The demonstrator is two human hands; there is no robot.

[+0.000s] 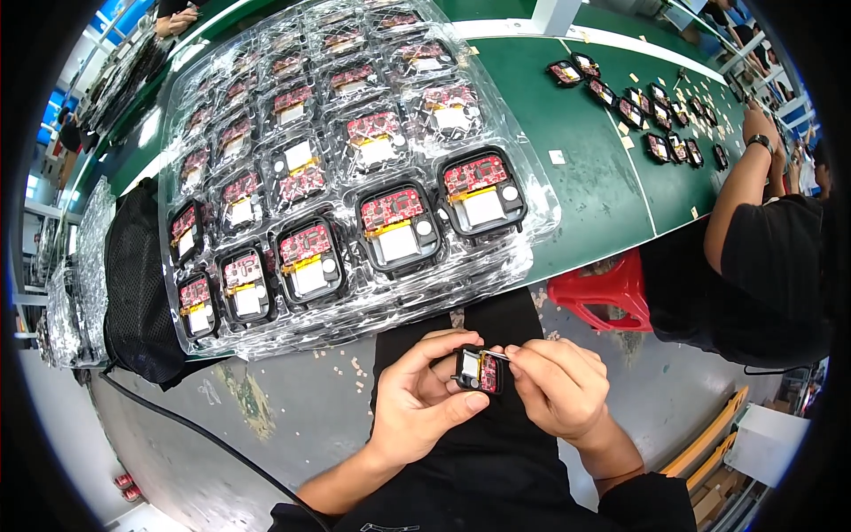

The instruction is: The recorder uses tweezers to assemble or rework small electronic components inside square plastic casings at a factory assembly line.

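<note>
Over my lap, my left hand (pixel 421 395) is closed round the edges of a small black device housing (pixel 480 370). Inside the housing show a red circuit board, a silver-white battery and a strip of yellow tape. A slim metal tool (pixel 494 355), perhaps tweezers, is pinched between the thumb and fingers of my right hand (pixel 560 387). Its tip reaches over the upper edge of the housing; whether it touches anything inside is too small to tell. Similar open housings (pixel 394 227) sit in the front pockets of a stacked clear plastic tray (pixel 542 215) ahead.
The trays stand on a green workbench (pixel 589 191). Several black housings (pixel 631 112) and small pale scraps lie farther right. Beside the bench are a red stool (pixel 605 293) and a co-worker's arm (pixel 743 173). A black bag (pixel 137 284) hangs left, near a dark cable (pixel 199 433).
</note>
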